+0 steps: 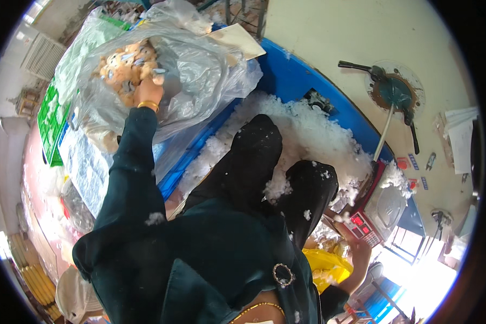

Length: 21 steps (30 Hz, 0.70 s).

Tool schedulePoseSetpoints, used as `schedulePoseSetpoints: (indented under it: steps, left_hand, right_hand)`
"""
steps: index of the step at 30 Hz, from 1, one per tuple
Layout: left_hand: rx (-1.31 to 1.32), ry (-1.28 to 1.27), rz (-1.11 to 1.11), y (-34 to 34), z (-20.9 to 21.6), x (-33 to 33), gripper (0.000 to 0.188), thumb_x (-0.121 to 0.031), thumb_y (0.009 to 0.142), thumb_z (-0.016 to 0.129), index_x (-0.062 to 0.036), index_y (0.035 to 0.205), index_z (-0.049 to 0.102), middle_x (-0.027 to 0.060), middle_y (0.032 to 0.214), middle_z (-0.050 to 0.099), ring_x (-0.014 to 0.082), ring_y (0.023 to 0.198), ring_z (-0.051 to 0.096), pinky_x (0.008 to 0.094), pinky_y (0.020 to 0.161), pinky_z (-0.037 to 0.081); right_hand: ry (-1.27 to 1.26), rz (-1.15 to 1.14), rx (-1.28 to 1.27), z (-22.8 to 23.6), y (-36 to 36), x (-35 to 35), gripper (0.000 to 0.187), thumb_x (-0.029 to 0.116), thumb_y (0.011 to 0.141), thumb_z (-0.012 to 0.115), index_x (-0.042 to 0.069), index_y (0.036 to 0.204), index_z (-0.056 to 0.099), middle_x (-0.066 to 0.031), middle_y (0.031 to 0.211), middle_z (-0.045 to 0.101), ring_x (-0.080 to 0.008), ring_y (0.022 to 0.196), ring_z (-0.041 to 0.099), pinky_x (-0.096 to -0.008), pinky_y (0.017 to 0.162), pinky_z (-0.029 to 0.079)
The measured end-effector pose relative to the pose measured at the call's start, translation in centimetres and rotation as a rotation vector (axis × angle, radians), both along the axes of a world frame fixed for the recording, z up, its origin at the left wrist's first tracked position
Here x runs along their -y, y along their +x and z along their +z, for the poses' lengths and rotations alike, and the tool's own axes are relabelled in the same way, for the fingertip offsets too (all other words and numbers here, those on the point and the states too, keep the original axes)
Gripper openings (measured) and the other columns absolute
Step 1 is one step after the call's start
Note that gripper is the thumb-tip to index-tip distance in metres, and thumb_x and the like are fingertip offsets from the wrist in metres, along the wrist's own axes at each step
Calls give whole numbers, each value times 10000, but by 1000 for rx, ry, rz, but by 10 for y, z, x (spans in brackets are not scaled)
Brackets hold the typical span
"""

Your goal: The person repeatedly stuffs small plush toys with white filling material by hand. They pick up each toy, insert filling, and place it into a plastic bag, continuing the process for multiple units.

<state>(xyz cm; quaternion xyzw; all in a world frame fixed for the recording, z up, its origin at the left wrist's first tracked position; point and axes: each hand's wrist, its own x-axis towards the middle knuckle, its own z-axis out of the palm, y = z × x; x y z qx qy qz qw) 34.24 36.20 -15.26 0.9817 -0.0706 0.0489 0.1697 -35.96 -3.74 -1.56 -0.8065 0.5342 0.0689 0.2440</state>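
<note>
My left hand [149, 93] reaches into a large clear plastic bag [200, 81] at the upper left. Its fingers are closed on one of the tan plush pieces [125, 67], which have grey-blue parts and lie bunched together; the fingertips are partly hidden among them. At the lower right, my right hand [357, 249] is beside the front edge of a red-and-white digital scale [368, 227] with a lit display. Its visible fingers stretch along that edge and look open, though the lower hand is partly hidden. A yellow bag [326, 267] lies just left of its wrist.
White fluffy stuffing [313, 127] fills a blue bin [302, 70] in front of my knees. On the pale table [351, 32] at the right stands a clamp-like fixture [392, 93] with dark handles and a rod. A green plastic crate [53, 121] stands at the left.
</note>
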Motion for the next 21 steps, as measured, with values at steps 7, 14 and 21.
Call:
schedulePoseSetpoints:
  steps: [7,14,21]
  left_hand:
    - [-342,-1080,-655,-164,136,159,324,-82,696,746,-9,982,613,56,884,640,117,829,609,263,706,490]
    - [-780,-1096,-1008,-284,153,249,187,-40,804,694,15,971,630,19,864,634,65,769,564,220,679,463]
    - [-1225,-1319,-876,-331,142,279,225,-161,910,625,27,1031,649,43,905,669,87,793,609,221,697,484]
  right_hand:
    - [-84,395,705,33,195,-11,151,63,767,699,20,905,655,-81,802,598,-181,703,587,-285,650,481]
    - [-310,487,969,63,278,-33,387,169,711,789,43,1043,634,-56,947,612,-147,745,578,-272,647,470]
    - [589,-4,1192,19,214,-20,309,209,846,706,-24,1016,594,11,751,563,-57,637,477,-209,571,388]
